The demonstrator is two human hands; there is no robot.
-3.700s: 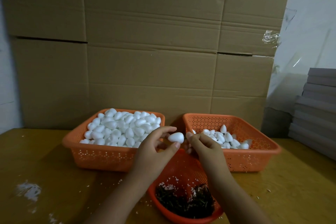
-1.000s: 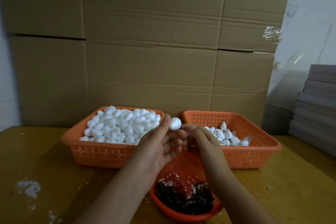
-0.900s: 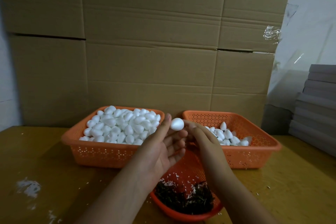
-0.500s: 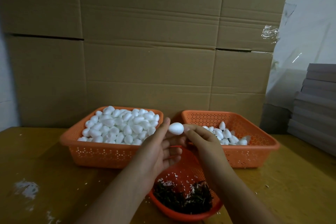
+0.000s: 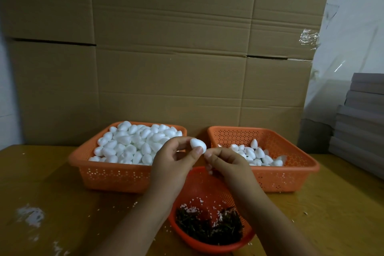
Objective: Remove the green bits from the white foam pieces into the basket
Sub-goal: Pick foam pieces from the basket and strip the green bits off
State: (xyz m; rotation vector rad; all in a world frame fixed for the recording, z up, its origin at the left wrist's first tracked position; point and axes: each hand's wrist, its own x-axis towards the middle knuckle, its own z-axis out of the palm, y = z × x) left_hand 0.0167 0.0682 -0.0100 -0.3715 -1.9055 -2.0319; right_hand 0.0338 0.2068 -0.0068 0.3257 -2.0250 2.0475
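Your left hand is pinching a white foam egg between thumb and curled fingers, holding it above the far rim of the round basket. The egg's long axis is lying roughly level, tilted a little down toward your right hand; which end is the narrow one you cannot tell. Your right hand is sitting just beside the egg with fingers curled and fingertips pinched together at its right end; whether they are holding a green bit is too small to tell.

Half a second ago the left fingers were standing straighter, with the egg sitting higher at the fingertips; now they are curling round it and both hands are sitting lower.

Below your wrists the basket is holding dark green bits and white crumbs. Beyond your left hand the left tray is sitting heaped with eggs; beyond your right hand the right tray is holding fewer. The gap between the two trays is lying open just past your fingertips.
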